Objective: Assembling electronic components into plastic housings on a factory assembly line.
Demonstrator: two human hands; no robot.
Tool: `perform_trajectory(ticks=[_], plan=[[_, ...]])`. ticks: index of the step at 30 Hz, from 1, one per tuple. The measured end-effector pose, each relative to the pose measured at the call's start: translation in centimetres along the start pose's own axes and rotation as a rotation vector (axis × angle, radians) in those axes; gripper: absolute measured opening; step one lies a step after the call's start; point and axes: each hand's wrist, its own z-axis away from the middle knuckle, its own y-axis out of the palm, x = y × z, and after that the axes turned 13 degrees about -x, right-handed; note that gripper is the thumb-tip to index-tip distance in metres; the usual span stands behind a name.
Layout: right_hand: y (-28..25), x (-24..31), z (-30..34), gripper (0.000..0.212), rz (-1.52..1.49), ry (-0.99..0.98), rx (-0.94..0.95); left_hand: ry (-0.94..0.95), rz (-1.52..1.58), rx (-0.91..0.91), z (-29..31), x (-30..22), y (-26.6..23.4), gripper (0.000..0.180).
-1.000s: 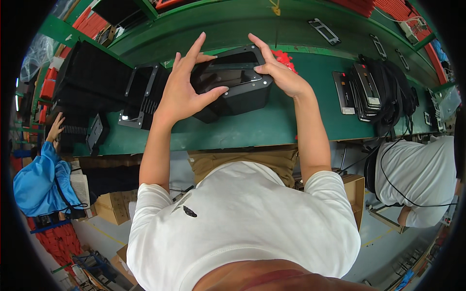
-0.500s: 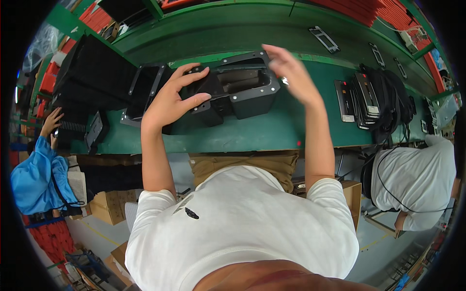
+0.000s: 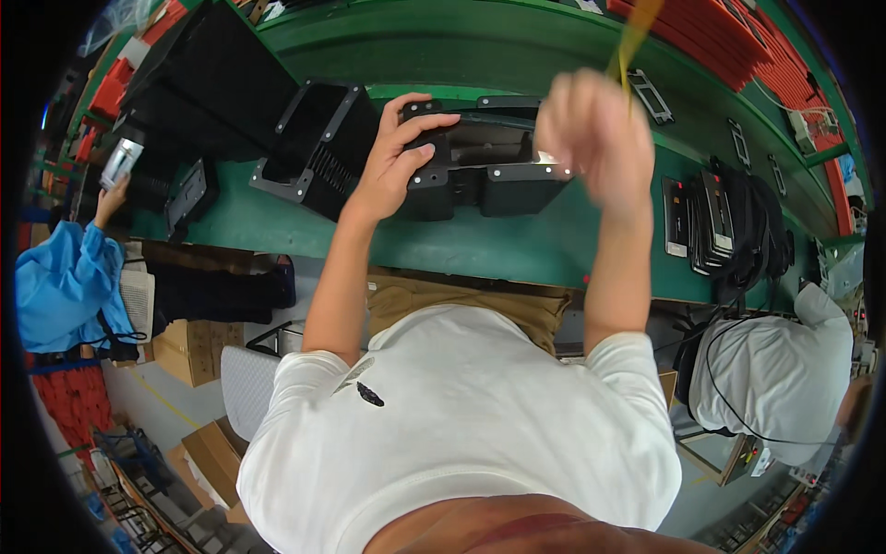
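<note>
My left hand (image 3: 397, 162) grips the left end of a black box-like part (image 3: 526, 191) with an open middle and riveted flanges, thumb on the near side and fingers across the top. Over the part's right end is my right hand (image 3: 600, 134), smeared by motion, its fingers curled. Whatever it holds is hidden. A bright glint shows below its fingers. Behind that hand a blurred yellow cord-like strip (image 3: 635, 42) runs up out of view. Left of my left hand stands a similar black flanged part with pleated sides (image 3: 325, 175).
A tall black block (image 3: 208, 88) and a small black frame (image 3: 191, 197) occupy the left of the green bench (image 3: 443, 245). Stacked flat panels (image 3: 711, 222) and black straps (image 3: 752, 203) lie right. Co-workers in blue (image 3: 60, 286) and white (image 3: 771, 369) flank me.
My right hand has risen and its spread fingers have curled. The held part has shifted right and tilted, with my left hand still on it. The yellow strip has come into view.
</note>
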Motion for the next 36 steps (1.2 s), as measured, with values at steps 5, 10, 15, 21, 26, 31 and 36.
perform_trajectory(ticks=[5,10,15,21,26,31,36], plan=[[2.1,-5.7,8.0,0.042,0.322,-0.174,0.063,0.037,-0.142,0.158,-1.3,-2.2,-1.7,0.065],[2.9,-9.7,8.6,0.039,0.261,-0.373,-0.042,0.093,-0.268,0.227,-1.7,-2.7,-2.4,0.083],[3.5,-9.4,8.6,0.042,0.297,-0.359,-0.155,0.181,-0.296,0.163,-1.4,-1.3,-1.6,0.082],[2.9,-10.5,9.7,0.047,-0.039,-0.392,-0.201,0.179,-0.233,0.118,-0.9,-0.9,-1.4,0.082],[2.8,-10.9,8.7,0.043,-0.123,-0.376,-0.253,0.192,-0.223,0.104,-1.4,-0.7,-1.3,0.082],[5.7,-7.1,6.0,0.045,0.185,-0.306,-0.271,0.181,-0.289,0.116,-1.7,-2.0,-2.1,0.078],[2.4,-0.8,4.0,0.044,0.148,-0.237,-0.312,0.205,-0.634,-0.194,-0.9,-6.3,-5.5,0.069]])
